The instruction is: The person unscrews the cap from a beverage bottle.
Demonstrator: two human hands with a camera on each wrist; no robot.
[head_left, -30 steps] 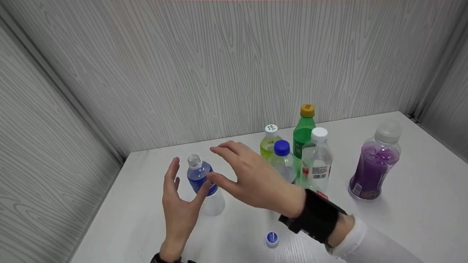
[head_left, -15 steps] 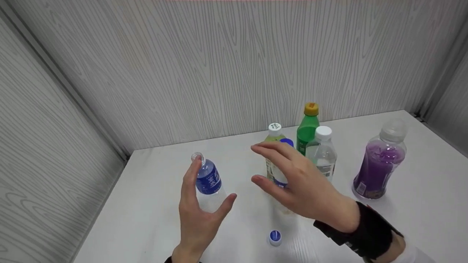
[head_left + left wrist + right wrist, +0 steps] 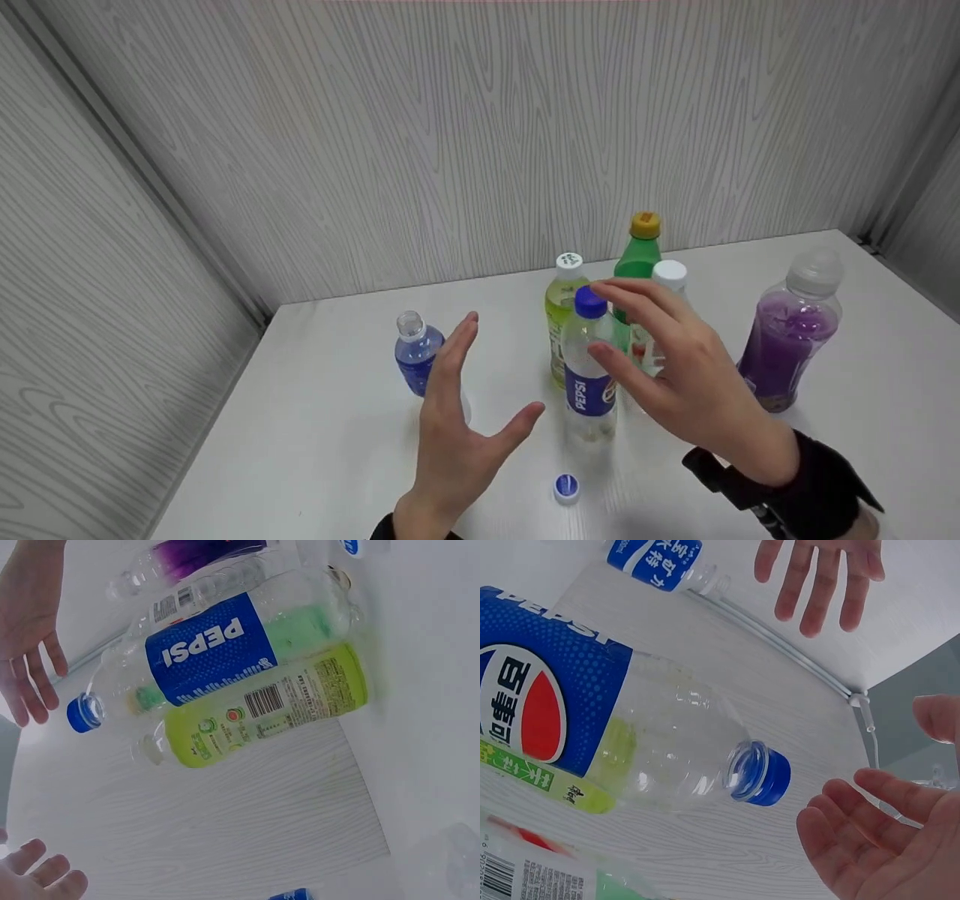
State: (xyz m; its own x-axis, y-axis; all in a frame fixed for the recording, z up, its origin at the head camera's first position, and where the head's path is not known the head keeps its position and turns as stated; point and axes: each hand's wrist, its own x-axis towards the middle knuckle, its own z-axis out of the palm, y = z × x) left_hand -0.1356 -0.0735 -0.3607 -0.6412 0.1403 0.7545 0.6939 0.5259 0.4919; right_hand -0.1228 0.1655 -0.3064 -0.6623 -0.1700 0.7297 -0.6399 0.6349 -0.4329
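Pepsi bottle (image 3: 585,394) stands capped on the bench (image 3: 337,450), between left hand (image 3: 459,446) and right hand (image 3: 694,367), touching neither.
I see thumb and fingers apart on both hands; the right's fingertips are just beside the blue cap (image 3: 589,304). Loose cap (image 3: 567,489) lies right of the left hand, on the near side; uncapped blue-label bottle (image 3: 418,360) is beyond it, to its left. White-capped bottle (image 3: 670,275) and green bottle (image 3: 637,259) are behind the right hand, purple bottle (image 3: 787,337) to its right.
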